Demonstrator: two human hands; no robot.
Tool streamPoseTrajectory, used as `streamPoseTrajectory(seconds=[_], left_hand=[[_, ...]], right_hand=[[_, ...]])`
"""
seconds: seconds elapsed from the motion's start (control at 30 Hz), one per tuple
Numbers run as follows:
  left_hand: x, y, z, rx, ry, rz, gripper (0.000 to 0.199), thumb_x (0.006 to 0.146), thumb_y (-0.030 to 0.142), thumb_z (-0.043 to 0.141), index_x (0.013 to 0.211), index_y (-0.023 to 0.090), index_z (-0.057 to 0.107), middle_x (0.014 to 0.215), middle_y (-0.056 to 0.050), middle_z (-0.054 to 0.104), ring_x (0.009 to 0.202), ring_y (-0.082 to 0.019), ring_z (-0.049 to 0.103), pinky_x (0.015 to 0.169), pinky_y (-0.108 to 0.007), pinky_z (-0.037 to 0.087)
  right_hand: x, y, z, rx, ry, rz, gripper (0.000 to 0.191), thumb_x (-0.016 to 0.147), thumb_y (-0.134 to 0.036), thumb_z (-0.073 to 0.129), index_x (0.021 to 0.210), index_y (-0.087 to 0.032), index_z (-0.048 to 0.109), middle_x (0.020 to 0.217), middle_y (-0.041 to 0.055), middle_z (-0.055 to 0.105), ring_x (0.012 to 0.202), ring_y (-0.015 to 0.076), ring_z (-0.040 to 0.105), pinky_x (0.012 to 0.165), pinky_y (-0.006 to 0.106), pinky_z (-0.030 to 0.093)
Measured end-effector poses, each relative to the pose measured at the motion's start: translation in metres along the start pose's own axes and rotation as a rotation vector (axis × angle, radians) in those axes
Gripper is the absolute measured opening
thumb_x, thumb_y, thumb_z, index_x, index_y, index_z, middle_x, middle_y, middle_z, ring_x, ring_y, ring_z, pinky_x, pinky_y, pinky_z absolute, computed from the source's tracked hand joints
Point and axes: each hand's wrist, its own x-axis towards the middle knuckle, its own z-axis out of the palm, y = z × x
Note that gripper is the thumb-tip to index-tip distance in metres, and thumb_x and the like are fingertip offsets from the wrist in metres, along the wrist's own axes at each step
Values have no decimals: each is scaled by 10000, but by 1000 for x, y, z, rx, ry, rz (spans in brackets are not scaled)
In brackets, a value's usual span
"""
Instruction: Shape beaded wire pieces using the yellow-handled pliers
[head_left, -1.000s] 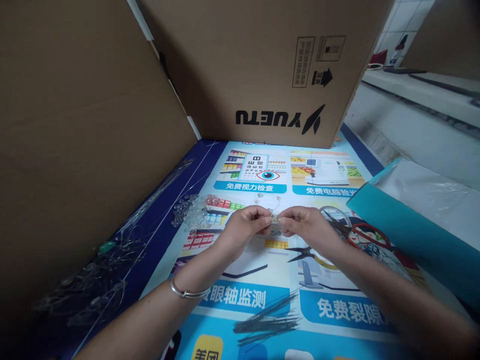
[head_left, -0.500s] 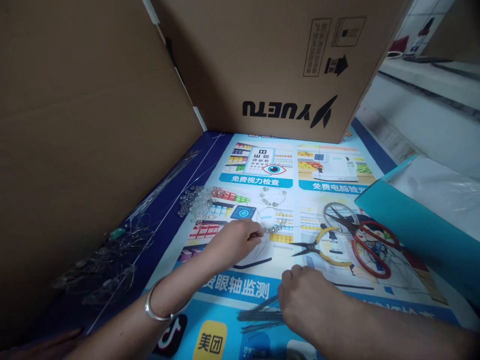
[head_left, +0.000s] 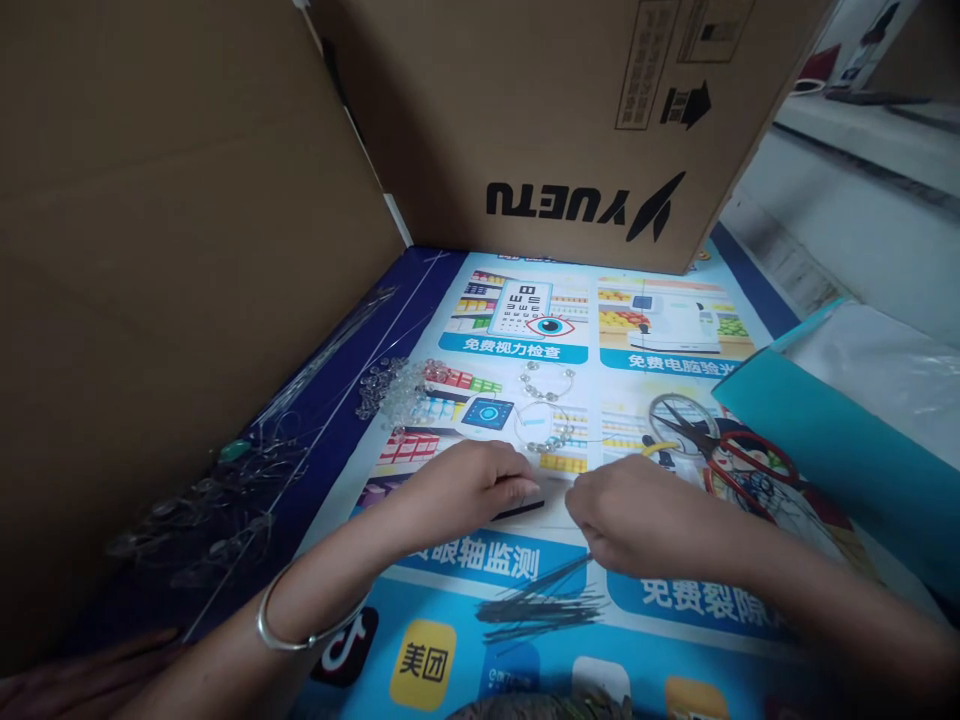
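My left hand, with a silver bangle on its wrist, is closed with thumb and fingers pinched together. Just to its right, my right hand is closed too, knuckles up. Whatever their fingertips hold is too thin or hidden to make out. Beyond the hands lie two wire loops strung with clear beads, a farther loop and a nearer loop. A pile of clear beads is to their left. A bundle of dark wire pieces lies below my hands. Yellow-handled pliers are mostly hidden behind my right hand.
Red-handled scissors and a coil of wire lie at the right, beside a teal box. Cardboard panels stand behind and at left. Tangled clear pieces with wire lie along the left panel.
My right hand has moved up and away from the dark wire bundle, closer to my left hand, and now covers most of the pliers. My left hand has shifted slightly.
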Motion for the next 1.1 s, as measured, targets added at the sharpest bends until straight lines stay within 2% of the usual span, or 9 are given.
streamPoseTrajectory(seconds=[0.1, 0.2, 0.33, 0.47, 0.57, 0.73, 0.87, 0.97, 1.1], left_hand=[[2, 5, -1, -138, -68, 52, 301, 858, 329, 391, 795, 165, 636, 709, -19, 616, 647, -123, 532, 598, -212, 376], [1, 8, -1, -118, -109, 95, 276, 865, 292, 393, 819, 173, 638, 723, -11, 622, 648, -115, 538, 593, -204, 372], [-3, 10, 9, 151, -50, 103, 221, 844, 190, 419, 858, 194, 639, 825, -24, 650, 728, -143, 568, 636, -231, 387], [-4, 14, 28, 526, 18, 48, 154, 784, 95, 464, 780, 166, 601, 767, -46, 628, 685, -192, 564, 606, -301, 401], [-2, 19, 35, 674, 17, 48, 116, 765, 75, 498, 789, 156, 576, 789, -62, 610, 716, -225, 555, 607, -340, 420], [1, 19, 38, 707, 84, 52, 76, 782, 109, 525, 818, 165, 561, 833, -59, 577, 776, -233, 529, 637, -358, 442], [4, 20, 40, 719, 121, 71, 69, 784, 115, 526, 829, 160, 556, 865, -65, 554, 802, -232, 511, 624, -342, 446], [6, 21, 41, 744, 122, 80, 72, 774, 100, 524, 815, 151, 554, 858, -71, 547, 792, -227, 505, 612, -332, 440], [7, 22, 40, 754, 150, 74, 77, 764, 95, 522, 799, 156, 552, 814, -64, 544, 769, -226, 501, 612, -338, 434]], right_hand=[[0, 5, -6, 21, 44, 54, 65, 689, -150, 463, 673, -189, 512, 612, -11, 568, 513, 106, 444, 463, 260, 136], [-1, 8, -5, -28, 78, 99, 80, 715, -164, 460, 693, -196, 530, 627, -8, 581, 522, 116, 460, 465, 269, 130], [1, 4, 0, -119, 91, 132, 85, 735, -157, 488, 720, -199, 560, 679, 13, 610, 571, 150, 507, 472, 280, 128], [6, -5, 0, -178, 75, 156, 126, 749, -93, 498, 770, -190, 575, 715, 30, 615, 622, 179, 536, 477, 281, 176], [10, -7, 1, -192, 50, 199, 155, 743, -51, 499, 777, -177, 582, 743, 42, 614, 656, 189, 548, 495, 284, 243], [13, -5, 3, -172, 9, 250, 166, 744, -39, 503, 783, -171, 597, 777, 55, 607, 705, 203, 553, 535, 295, 319], [13, -6, 3, -180, 36, 287, 151, 759, -55, 502, 783, -162, 605, 809, 72, 601, 760, 220, 550, 577, 306, 348], [14, -7, 5, -167, 59, 302, 154, 763, -62, 493, 785, -163, 606, 818, 75, 600, 785, 229, 547, 586, 303, 348], [17, -7, 9, -108, 78, 320, 195, 728, -32, 482, 817, -162, 597, 795, 65, 604, 716, 196, 552, 555, 280, 321]])
